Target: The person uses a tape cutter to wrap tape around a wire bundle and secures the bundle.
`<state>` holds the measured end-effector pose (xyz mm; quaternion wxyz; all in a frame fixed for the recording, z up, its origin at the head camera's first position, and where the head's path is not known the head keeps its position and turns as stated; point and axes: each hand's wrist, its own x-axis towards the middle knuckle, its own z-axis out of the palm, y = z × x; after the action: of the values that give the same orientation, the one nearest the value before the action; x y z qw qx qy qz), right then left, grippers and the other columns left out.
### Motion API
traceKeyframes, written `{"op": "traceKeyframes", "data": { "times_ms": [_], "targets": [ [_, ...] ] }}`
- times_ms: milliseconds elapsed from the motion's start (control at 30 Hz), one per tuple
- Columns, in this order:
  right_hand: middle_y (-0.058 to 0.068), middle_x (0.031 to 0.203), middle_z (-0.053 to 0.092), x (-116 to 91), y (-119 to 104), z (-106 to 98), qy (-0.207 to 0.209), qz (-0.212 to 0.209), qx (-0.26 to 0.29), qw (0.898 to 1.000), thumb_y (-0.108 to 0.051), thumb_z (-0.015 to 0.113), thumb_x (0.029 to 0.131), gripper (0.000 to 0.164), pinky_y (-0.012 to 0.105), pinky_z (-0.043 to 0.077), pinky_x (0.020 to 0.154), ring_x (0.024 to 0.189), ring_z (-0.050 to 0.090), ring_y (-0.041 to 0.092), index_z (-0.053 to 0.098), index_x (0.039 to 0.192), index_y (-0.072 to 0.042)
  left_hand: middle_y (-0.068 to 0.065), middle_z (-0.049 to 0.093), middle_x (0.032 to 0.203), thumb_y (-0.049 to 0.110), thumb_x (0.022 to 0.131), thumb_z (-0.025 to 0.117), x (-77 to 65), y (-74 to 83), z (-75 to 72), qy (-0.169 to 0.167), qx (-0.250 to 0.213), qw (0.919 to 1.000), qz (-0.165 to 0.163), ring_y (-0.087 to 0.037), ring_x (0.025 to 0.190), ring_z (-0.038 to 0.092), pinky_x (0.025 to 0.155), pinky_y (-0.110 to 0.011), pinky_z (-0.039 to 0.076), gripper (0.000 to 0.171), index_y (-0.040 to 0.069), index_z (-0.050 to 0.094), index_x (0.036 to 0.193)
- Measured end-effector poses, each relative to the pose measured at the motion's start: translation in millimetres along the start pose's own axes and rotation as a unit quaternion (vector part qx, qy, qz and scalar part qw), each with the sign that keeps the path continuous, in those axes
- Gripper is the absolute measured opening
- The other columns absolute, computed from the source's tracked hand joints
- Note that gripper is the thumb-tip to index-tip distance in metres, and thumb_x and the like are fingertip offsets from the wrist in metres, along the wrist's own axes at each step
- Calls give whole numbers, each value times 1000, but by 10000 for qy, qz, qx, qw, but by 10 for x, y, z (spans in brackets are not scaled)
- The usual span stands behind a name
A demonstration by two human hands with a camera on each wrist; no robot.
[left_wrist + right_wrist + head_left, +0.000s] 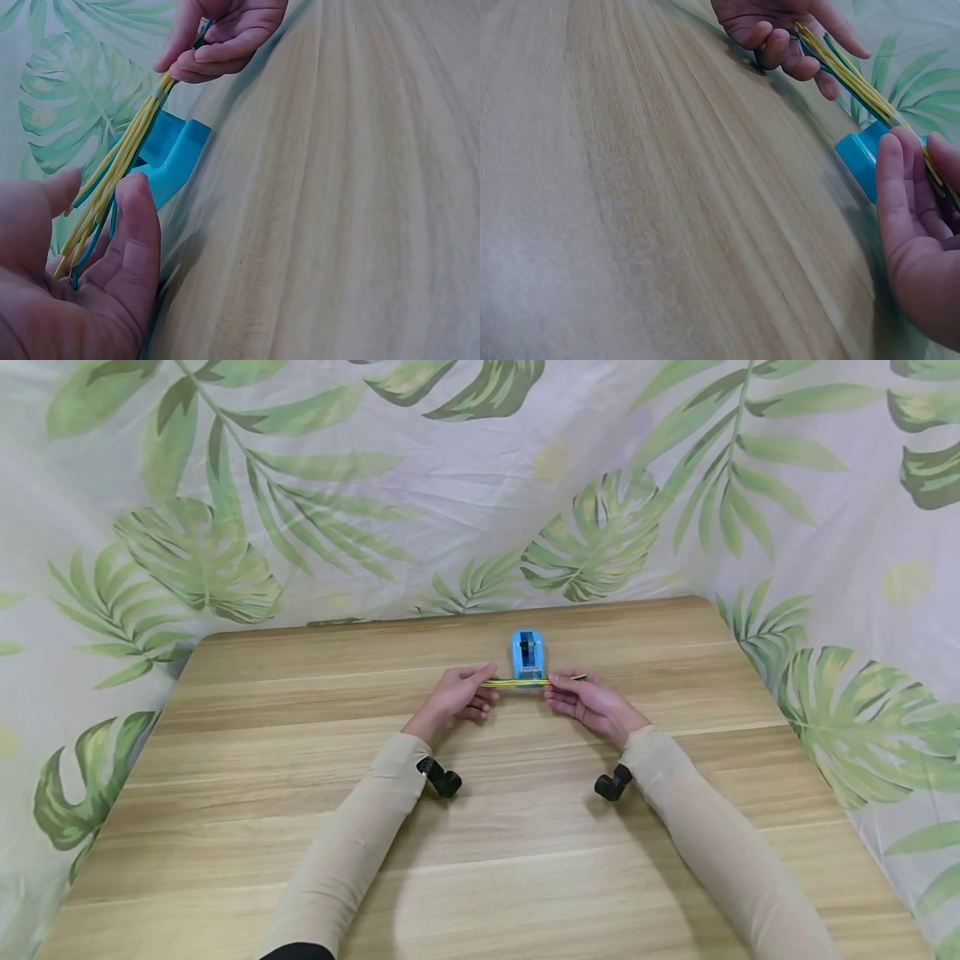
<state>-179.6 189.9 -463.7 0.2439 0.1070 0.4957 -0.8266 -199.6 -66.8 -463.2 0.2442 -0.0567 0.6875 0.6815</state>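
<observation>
A thin bundle of yellow and green wires stretches between my two hands, with a band that looks like clear tape around it near the right hand. My right hand pinches one end between thumb and fingers. At the other end, my left hand has its thumb and fingers apart, and the loose wire ends lie between them against the fingers. Just behind the bundle stands a blue tape dispenser with a dark roll core. In both wrist views the wires and fingers partly hide the dispenser.
The wooden table has rounded far corners, and its back edge runs close behind the dispenser. A leaf-patterned cloth hangs along the back and sides. Black wrist cameras are strapped over both beige sleeves.
</observation>
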Motion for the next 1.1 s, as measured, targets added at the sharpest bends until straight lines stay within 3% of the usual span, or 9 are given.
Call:
{"op": "traceKeyframes", "data": {
  "times_ms": [300,733,933,1100],
  "targets": [
    [14,95,72,8,-22,1,-96,21,-142,9999,-2,60,100,34,34,56,89,87,71,20,50,131,6,-6,66,75,18,100,65,14,-8,-2,-5,-312,9995,41,-11,55,57,50,-23,53,29,-5,65,118],
    [15,96,72,1,-42,16,-166,50,-191,9997,4,55,101,35,34,56,89,88,71,21,48,135,7,-12,67,78,3,96,67,27,-39,-25,30,-766,9965,329,-10,56,58,51,-20,52,23,-8,66,117],
    [13,96,72,8,-57,15,-87,141,-383,9991,-8,59,103,27,36,54,93,89,71,20,54,127,2,-15,68,79,2,96,68,47,-53,-39,45,-857,9951,492,-10,56,60,51,-21,53,13,-4,70,107],
    [11,90,73,24,-56,31,51,318,-500,9982,-24,59,104,27,33,58,83,81,72,19,56,120,-3,-17,69,79,1,94,69,56,-68,-47,52,-909,9939,616,-11,56,60,53,-22,54,6,0,72,100]
  ]
}}
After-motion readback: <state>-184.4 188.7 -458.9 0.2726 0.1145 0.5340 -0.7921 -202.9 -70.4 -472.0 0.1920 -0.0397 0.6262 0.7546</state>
